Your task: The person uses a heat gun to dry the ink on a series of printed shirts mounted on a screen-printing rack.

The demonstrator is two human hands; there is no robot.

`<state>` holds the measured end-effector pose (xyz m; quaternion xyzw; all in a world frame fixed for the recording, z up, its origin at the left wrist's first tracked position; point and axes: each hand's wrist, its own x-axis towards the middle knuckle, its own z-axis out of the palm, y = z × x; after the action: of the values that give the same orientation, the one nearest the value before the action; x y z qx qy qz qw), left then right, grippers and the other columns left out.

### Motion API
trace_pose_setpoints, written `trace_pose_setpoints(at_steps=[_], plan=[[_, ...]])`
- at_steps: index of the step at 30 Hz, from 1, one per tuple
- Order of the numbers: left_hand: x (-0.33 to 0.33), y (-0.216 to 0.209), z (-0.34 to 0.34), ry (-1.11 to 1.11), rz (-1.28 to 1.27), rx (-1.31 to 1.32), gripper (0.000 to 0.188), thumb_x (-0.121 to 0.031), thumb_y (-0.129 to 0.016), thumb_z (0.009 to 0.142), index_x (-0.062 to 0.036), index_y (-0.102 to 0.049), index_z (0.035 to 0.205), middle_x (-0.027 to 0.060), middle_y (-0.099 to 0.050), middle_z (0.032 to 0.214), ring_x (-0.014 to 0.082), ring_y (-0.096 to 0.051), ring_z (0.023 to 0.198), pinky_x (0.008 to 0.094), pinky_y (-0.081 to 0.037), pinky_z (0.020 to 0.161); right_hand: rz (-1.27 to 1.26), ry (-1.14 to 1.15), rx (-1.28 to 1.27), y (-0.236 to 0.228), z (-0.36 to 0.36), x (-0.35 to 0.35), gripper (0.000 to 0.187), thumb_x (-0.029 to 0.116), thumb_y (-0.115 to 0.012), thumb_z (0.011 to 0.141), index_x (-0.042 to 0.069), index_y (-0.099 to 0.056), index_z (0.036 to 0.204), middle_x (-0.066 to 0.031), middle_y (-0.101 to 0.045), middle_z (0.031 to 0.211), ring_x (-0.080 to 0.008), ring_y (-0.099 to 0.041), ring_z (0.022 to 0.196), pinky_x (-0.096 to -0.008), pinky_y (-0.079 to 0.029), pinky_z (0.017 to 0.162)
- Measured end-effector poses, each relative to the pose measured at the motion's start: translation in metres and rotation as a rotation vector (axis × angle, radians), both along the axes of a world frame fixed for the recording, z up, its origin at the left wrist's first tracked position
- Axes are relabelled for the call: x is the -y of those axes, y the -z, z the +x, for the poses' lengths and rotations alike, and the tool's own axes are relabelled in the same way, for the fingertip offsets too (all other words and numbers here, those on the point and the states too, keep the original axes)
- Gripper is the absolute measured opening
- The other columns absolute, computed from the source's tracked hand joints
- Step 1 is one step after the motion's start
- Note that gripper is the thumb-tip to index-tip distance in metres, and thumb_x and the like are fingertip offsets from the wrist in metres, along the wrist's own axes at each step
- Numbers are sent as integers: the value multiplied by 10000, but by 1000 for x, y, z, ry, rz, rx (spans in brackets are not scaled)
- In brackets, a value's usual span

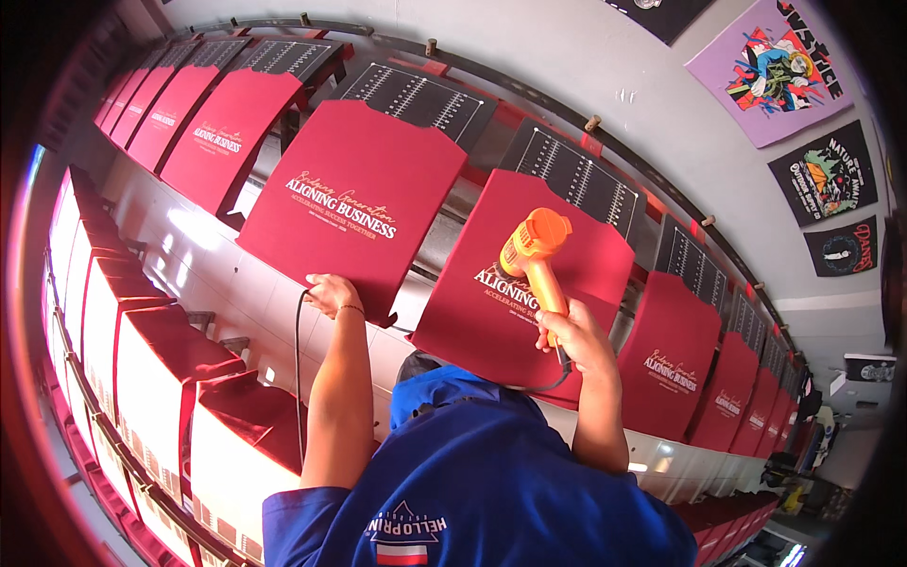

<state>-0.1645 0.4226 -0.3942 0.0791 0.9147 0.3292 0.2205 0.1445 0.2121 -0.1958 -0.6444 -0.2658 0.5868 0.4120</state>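
Note:
My right hand is wrapped around the handle of an orange hair dryer, held above a red fabric panel with white and gold lettering. The dryer covers part of that print. From its handle a dark cord runs down and passes behind my blue shirt. My left hand is closed at the near edge of another printed red panel. A black cord passes through its fingers and hangs down beside my forearm.
More red printed panels on black boards stretch away in a curved row on both sides. Behind me at left stands a second row of red panels. A dark rail runs along the far side. Printed shirts hang on the wall.

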Motion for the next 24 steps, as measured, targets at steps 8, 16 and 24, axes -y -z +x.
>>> trace_pose_setpoints(at_steps=[8,16,24], plan=[[-4,-3,6,-18,-78,-50,597,-479,-348,962,43,-431,1238,263,-588,1164,448,-589,1067,544,-449,940,-8,-18,65,1,2,9,196,165,-615,859,9,-535,948,-41,-571,725,-132,-601,582,-274,-492,545],[-3,-16,11,-15,-98,-35,614,-475,-338,964,58,-415,1260,250,-592,1172,454,-596,1060,550,-443,941,-42,29,45,-2,9,15,184,158,-618,865,15,-541,951,-44,-582,753,-135,-610,605,-274,-497,551],[-5,-5,6,-23,-97,-48,596,-476,-369,955,40,-434,1249,265,-591,1174,454,-590,1069,539,-453,942,-55,23,-2,-6,7,22,211,113,-613,862,-1,-521,1014,-41,-568,757,-131,-607,606,-271,-485,543]])
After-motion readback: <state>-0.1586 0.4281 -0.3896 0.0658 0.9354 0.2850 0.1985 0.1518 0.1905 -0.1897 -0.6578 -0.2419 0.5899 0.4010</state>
